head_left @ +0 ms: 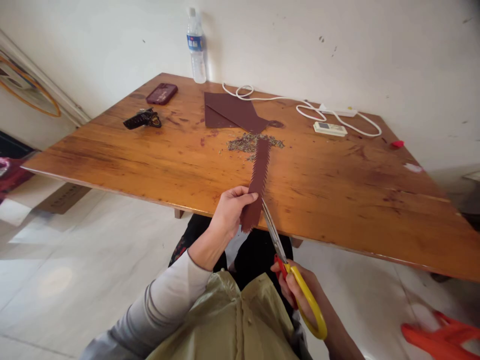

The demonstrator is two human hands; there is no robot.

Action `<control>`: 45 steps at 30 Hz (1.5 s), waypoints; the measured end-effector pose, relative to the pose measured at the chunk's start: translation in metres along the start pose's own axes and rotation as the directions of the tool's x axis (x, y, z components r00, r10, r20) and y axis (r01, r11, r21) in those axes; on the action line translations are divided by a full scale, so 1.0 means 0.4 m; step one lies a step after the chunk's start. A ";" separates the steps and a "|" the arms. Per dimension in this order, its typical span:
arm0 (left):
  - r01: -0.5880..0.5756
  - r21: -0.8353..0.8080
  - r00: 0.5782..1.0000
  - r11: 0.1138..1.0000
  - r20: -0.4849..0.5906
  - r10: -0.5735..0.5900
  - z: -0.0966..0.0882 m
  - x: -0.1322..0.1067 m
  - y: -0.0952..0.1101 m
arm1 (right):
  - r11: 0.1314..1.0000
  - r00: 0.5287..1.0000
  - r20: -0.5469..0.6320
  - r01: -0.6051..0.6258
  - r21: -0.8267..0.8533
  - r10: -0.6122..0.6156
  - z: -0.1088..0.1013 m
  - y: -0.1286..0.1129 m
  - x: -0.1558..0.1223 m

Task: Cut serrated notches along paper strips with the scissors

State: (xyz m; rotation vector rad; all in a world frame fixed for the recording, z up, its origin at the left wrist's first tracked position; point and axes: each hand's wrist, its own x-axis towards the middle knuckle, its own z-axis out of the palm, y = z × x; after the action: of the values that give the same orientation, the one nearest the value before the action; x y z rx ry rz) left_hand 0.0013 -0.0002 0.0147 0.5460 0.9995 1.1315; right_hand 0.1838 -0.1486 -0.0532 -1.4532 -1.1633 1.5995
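Note:
My left hand (234, 207) pinches a long dark-red strip (260, 167) near its lower end, at the table's front edge. Both long sides of the strip are cut into fine teeth, and its far end reaches a pile of small clippings (243, 144). My right hand (296, 282) is closed round the red and yellow handles of a pair of scissors (275, 235). The blade tips touch or lie very close to the strip's right edge, just beside my left thumb. Dark-red sheets (228, 111) of similar material lie behind the clippings.
On the wooden table (168, 170) stand a water bottle (197, 50), a phone (161, 93), a black hair clip (142, 119), a white cable (270, 98) and a white remote (330, 129). A red scrap (397, 144) lies at the right edge. An orange chair or stool (438, 335) is at lower right.

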 end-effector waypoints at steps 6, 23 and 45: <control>0.008 -0.002 1.000 1.000 0.017 -0.008 -0.002 0.001 -0.001 | 0.999 0.997 -0.062 -0.037 -0.013 0.036 0.022 -0.010 0.005; 0.032 -0.076 0.999 0.997 -0.021 -0.034 0.008 -0.001 0.005 | 0.996 0.989 -0.125 -0.069 0.059 0.076 0.049 -0.026 0.001; 0.009 -0.073 1.000 0.997 0.010 -0.009 0.002 0.003 -0.004 | 0.999 0.999 0.011 -0.044 0.007 0.044 -0.035 0.010 -0.006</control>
State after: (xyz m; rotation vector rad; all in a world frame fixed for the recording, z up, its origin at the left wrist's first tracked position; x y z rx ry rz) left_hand 0.0030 0.0003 0.0133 0.4875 0.9483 1.1519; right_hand 0.1983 -0.1499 -0.0556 -1.4758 -1.1378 1.6421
